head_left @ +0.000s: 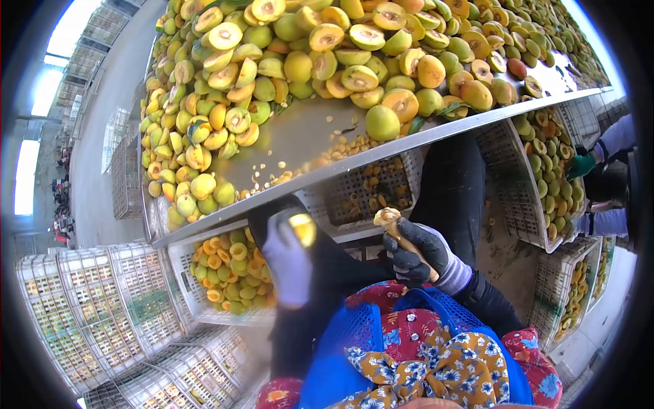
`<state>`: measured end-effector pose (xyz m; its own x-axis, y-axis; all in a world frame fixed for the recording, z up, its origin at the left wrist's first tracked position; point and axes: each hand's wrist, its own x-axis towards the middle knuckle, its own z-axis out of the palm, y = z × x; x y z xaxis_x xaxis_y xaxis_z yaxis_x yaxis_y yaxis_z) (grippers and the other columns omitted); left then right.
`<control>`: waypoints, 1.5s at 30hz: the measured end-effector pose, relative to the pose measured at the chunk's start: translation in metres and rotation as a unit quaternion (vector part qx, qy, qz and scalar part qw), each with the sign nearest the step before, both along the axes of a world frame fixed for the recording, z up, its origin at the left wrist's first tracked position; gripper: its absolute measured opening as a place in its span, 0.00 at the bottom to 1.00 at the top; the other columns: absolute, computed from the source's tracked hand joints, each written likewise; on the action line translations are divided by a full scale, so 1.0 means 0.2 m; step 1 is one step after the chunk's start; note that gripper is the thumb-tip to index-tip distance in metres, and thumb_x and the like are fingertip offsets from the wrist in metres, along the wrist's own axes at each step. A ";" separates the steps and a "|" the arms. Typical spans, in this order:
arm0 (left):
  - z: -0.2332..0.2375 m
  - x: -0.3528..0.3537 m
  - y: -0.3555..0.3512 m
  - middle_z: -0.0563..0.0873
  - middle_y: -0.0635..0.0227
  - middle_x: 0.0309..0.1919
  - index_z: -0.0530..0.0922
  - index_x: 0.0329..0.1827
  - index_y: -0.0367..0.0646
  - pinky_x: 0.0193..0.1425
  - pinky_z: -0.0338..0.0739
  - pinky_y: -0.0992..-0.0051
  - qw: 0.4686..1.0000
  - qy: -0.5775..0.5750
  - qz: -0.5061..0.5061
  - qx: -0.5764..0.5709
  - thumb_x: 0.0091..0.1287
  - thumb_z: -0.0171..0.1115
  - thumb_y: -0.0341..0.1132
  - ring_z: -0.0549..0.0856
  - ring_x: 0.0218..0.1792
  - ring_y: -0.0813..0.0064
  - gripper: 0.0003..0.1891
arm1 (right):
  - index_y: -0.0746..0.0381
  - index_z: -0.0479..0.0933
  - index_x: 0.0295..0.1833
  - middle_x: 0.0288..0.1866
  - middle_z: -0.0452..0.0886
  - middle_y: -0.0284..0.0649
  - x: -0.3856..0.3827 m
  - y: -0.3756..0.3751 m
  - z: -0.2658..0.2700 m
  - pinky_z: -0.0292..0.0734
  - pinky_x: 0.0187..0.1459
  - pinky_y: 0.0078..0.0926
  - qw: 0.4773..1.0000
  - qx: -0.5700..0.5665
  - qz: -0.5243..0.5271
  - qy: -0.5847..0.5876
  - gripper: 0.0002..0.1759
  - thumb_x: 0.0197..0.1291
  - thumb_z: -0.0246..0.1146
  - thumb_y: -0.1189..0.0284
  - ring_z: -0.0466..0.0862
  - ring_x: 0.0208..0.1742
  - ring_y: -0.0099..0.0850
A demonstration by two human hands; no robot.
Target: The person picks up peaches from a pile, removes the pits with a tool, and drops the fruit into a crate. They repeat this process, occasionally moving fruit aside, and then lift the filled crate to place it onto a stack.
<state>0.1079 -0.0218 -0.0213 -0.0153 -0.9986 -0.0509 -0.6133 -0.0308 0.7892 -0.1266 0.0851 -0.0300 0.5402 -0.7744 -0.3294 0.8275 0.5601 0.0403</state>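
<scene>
My left hand [287, 255], in a grey and lilac glove and blurred by motion, holds a yellow fruit half [303, 230] over my thigh, near the crate of fruit halves [235, 269]. In my right hand [419, 252], gloved in black and lilac, is a wooden-handled tool [409, 247], its upper end covered with pale fruit residue. Beyond both hands lies the metal table [293, 140], heaped with green and yellow fruit halves [357, 78]. Loose pits [334, 155] lie along its near edge.
Below the table edge sits a white crate [313, 204] with a few fruit pieces. Another crate of fruit [545, 170] stands at the right, beside a co-worker's green-gloved hand [581, 165]. White crates [88, 293] are stacked at the lower left.
</scene>
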 end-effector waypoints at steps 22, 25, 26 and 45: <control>-0.01 -0.40 -0.36 0.81 0.53 0.53 0.73 0.59 0.42 0.40 0.81 0.71 0.865 0.395 -0.292 0.099 0.70 0.60 0.47 0.85 0.45 0.65 0.22 | 0.69 0.71 0.50 0.28 0.79 0.45 -0.10 0.02 0.12 0.73 0.27 0.35 0.657 -0.196 -0.079 0.724 0.12 0.72 0.57 0.70 0.81 0.25 0.36; 0.07 -0.35 -0.24 0.79 0.52 0.58 0.68 0.66 0.42 0.49 0.83 0.67 0.750 0.558 -0.196 0.295 0.75 0.52 0.52 0.83 0.53 0.62 0.26 | 0.69 0.69 0.48 0.27 0.80 0.53 -0.05 -0.05 0.23 0.75 0.29 0.43 0.529 -0.301 -0.093 0.788 0.12 0.68 0.60 0.72 0.83 0.30 0.53; 0.05 -0.34 -0.19 0.79 0.50 0.58 0.67 0.67 0.39 0.57 0.83 0.62 0.728 0.590 -0.178 0.301 0.75 0.52 0.48 0.82 0.57 0.58 0.26 | 0.69 0.69 0.48 0.26 0.80 0.52 -0.03 -0.06 0.24 0.75 0.29 0.43 0.513 -0.310 -0.077 0.797 0.12 0.68 0.60 0.71 0.83 0.30 0.52; 0.01 -0.41 0.21 0.83 0.54 0.50 0.72 0.60 0.34 0.57 0.78 0.68 0.961 0.197 -0.151 -0.121 0.77 0.47 0.32 0.84 0.50 0.64 0.15 | 0.69 0.71 0.54 0.36 0.74 0.50 0.07 0.00 0.12 0.74 0.34 0.39 0.712 -0.335 0.029 0.616 0.13 0.70 0.55 0.72 0.78 0.31 0.48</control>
<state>0.0269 0.0206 -0.0194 -0.2763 -0.9277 0.2510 -0.2179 0.3148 0.9238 -0.1120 0.0855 -0.0055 0.1992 -0.9688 -0.1478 -0.0212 0.1465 -0.9890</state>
